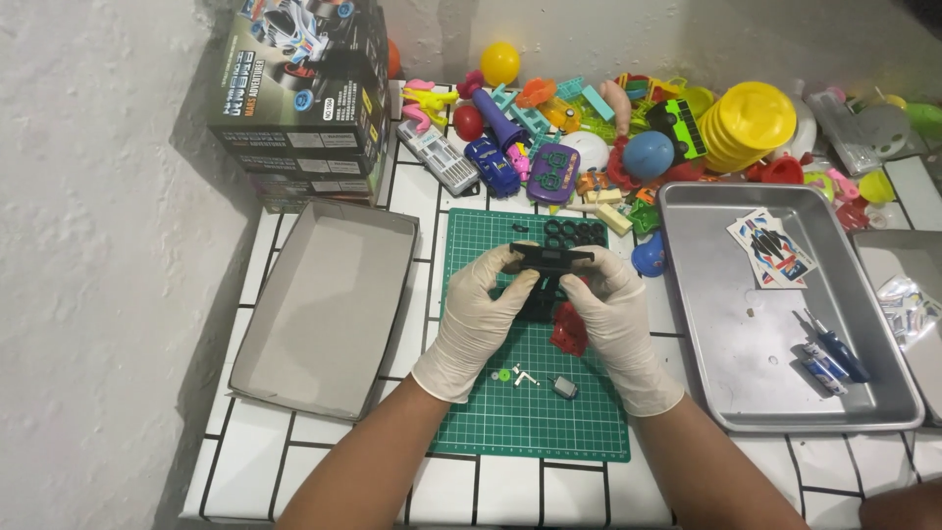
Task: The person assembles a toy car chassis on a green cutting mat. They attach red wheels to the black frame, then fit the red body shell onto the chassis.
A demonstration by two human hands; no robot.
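Black part (551,257): held above the centre of the green mat (535,412), gripped at both ends. Left hand (478,312), gloved white, fingers curled and pinching the part's left end, thumb on top. Right hand (613,312), gloved white, fingers pinching the right end, thumb pressed along the upper edge.

At 12 o'clock from the part, on the mat: a black frame of rings (574,233). At 6 o'clock, below the hands: a red piece (568,332) touching the right palm's inner side, then a green gear (504,375), a small white piece (525,377) and a grey motor (564,387) in a loose row.

At 9 o'clock: open cardboard lid (324,304), hollow side up. At 11 o'clock: printed toy box (299,98), stacked.

At 3 o'clock: metal tray (765,334) with sticker sheets (770,247) at its top and two blue screwdrivers (829,355) lower right. A second tray (908,270) just beyond, partly cut off.

At 12 to 2 o'clock: heap of toys (628,128) against the wall, including a yellow stack of plates (751,123), a blue car (491,165) and a yellow ball (499,62)
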